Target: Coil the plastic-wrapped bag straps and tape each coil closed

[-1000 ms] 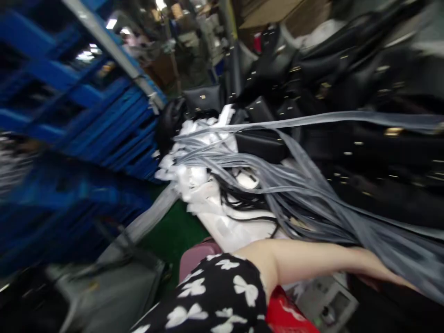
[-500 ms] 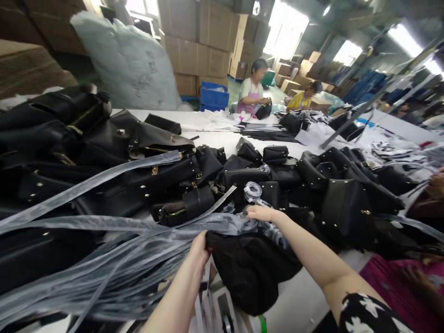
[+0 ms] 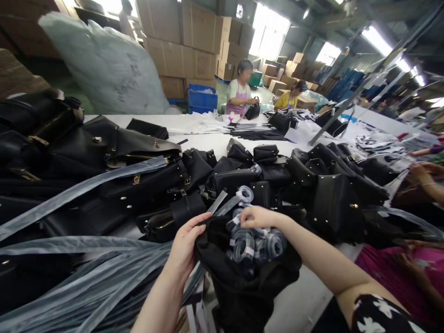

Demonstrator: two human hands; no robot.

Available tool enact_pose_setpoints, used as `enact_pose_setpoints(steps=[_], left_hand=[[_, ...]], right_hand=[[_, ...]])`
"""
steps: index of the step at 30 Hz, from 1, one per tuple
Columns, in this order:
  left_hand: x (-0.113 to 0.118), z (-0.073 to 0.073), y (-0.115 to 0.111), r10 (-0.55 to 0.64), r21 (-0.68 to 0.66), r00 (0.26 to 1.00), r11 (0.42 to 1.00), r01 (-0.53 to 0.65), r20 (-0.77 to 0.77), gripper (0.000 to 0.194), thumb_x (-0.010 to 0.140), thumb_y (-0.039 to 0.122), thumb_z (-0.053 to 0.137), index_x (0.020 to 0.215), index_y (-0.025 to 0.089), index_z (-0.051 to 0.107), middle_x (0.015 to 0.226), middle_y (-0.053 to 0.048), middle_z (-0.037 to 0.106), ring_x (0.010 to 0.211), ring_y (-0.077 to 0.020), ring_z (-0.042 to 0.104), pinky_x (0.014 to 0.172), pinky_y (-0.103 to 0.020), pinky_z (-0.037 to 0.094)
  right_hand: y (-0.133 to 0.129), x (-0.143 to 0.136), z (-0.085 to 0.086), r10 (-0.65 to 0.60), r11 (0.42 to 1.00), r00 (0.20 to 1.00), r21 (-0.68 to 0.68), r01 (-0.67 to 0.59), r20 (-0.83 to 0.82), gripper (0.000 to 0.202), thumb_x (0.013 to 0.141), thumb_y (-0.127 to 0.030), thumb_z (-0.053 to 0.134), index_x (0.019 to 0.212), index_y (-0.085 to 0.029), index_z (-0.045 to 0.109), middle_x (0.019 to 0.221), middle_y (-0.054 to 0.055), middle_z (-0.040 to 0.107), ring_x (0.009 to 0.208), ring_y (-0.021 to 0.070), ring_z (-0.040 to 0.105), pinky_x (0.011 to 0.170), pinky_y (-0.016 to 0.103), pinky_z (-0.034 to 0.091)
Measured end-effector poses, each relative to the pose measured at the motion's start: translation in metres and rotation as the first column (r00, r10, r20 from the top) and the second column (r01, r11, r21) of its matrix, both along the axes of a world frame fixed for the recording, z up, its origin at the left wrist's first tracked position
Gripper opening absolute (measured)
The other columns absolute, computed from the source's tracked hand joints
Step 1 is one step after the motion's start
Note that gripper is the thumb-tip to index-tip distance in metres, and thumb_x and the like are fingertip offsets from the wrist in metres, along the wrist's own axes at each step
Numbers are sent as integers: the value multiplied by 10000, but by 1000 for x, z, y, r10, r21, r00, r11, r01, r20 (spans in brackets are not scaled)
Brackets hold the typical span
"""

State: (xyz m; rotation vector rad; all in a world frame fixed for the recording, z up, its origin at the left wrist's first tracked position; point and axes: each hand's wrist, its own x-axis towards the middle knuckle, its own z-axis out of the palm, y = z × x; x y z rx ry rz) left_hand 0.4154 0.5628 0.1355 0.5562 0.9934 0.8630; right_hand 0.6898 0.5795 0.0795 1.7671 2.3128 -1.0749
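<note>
Both hands at black cloth bag (image 3: 243, 286), table (image 3: 208, 138) front edge.
Left hand (image 3: 185, 245) grips bag rim, holding it open; right hand (image 3: 258, 216) clenched on grey tape rolls (image 3: 256, 243) inside.

Cardboard boxes (image 3: 194, 27) stacked behind; blue crate (image 3: 203, 98); two seated co-workers (image 3: 240, 90).
</note>
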Motion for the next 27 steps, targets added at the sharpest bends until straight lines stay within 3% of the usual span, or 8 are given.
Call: enact_pose_setpoints(steps=[2, 4, 8, 12, 14, 17, 22, 27], left_hand=[[-2, -2, -2, 1, -1, 1000, 1000, -1, -1, 514, 596, 213, 741, 1098, 124, 675, 786, -72, 743, 655, -170, 676, 588, -207, 502], [-4, -3, -4, -7, 1, 1000, 1000, 7, -13, 510, 608, 214, 740, 1106, 125, 672, 805, -75, 744, 660, -164, 676, 593, -203, 503], [-7, -1, -10, -57, 18, 996, 998, 58, -66, 494, 645, 239, 739, 1122, 132, 667, 865, -89, 747, 703, -174, 684, 625, -215, 514], [-15, 0, -15, -61, 40, 989, 997, 67, -133, 469, 647, 258, 755, 1093, 134, 683, 878, -90, 749, 754, -187, 692, 663, -226, 521], [-21, -1, -15, -30, 48, 987, 998, 38, -158, 462, 643, 280, 766, 1074, 132, 694, 861, -86, 749, 753, -183, 690, 672, -225, 521], [-33, -6, -12, 72, 91, 976, 994, -54, -204, 458, 656, 342, 766, 1060, 136, 706, 860, -79, 750, 759, -174, 683, 700, -230, 519], [-40, -14, -5, 334, 239, 885, 934, -266, -324, 421, 703, 353, 719, 1083, 171, 709, 1004, -69, 739, 900, -183, 667, 788, -244, 505], [-27, -4, -11, 434, 378, 826, 877, -296, -360, 396, 742, 374, 695, 1096, 196, 710, 1033, -58, 732, 967, -204, 658, 877, -296, 504]], right_hand=[[35, 15, -4, -310, 948, 937, 130, 292, 159, 298, 852, -372, 522, 987, -173, 698, 1057, 92, 680, 960, 225, 610, 853, 292, 433], [63, 17, -15, -421, 904, 874, 192, 382, 243, 342, 855, -347, 507, 1059, -123, 666, 1105, 157, 658, 1035, 283, 584, 897, 352, 412], [81, -13, -49, -505, 861, 801, 252, 442, 321, 498, 690, -292, 694, 1108, -31, 620, 1138, 251, 620, 1187, 383, 465, 1015, 434, 309], [75, -39, -69, -558, 825, 760, 321, 465, 333, 589, 660, -181, 694, 1184, 40, 540, 1215, 296, 551, 1278, 389, 354, 1109, 447, 123], [74, -37, -67, -576, 814, 751, 315, 488, 323, 584, 672, -215, 690, 1171, 46, 537, 1194, 299, 553, 1258, 392, 378, 1098, 453, 150], [70, -18, -52, -563, 826, 777, 236, 512, 281, 575, 659, -322, 716, 1118, -8, 573, 1121, 257, 600, 1131, 372, 505, 991, 435, 334], [7, 7, -16, -397, 918, 914, 58, 393, 82, 494, 598, -344, 773, 1032, -166, 618, 962, 45, 677, 842, 193, 619, 756, 259, 459], [-106, -20, -11, -30, 999, 997, 21, 32, -75, 405, 622, -302, 751, 978, -147, 637, 973, 91, 660, 885, 230, 599, 768, 303, 463]])
